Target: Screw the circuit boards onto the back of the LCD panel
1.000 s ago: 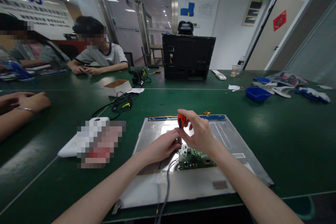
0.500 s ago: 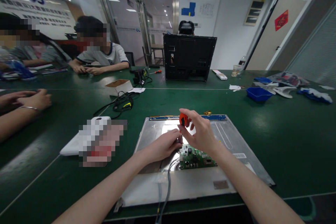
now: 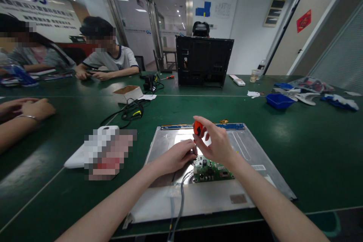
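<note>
An orange-and-black screwdriver [image 3: 197, 129] stands nearly upright, its handle between the thumb and fingers of my right hand [image 3: 214, 140]. The thin shaft points down to the left edge of a green circuit board [image 3: 212, 170]. My left hand [image 3: 181, 155] is closed in a pinch at the lower end of the shaft; whether its fingertips grip the shaft or some small part is hidden. Under both hands lies a silvery metal display panel [image 3: 210, 198] with a blue strip board [image 3: 229, 127] along its far edge. A grey cable [image 3: 182, 196] runs from beside the board over the near edge.
Left of the panel lie a white device [image 3: 76, 157] and a partly blurred packet [image 3: 113, 162]. Beyond are black cables [image 3: 132, 111], an open carton [image 3: 127, 93] and a black monitor housing [image 3: 204, 62]. A blue tray [image 3: 279, 101] sits right. Other people sit across and left.
Almost nothing differs. The screwdriver's handle seems slightly turned in my right hand, while my left hand stays in the same place.
</note>
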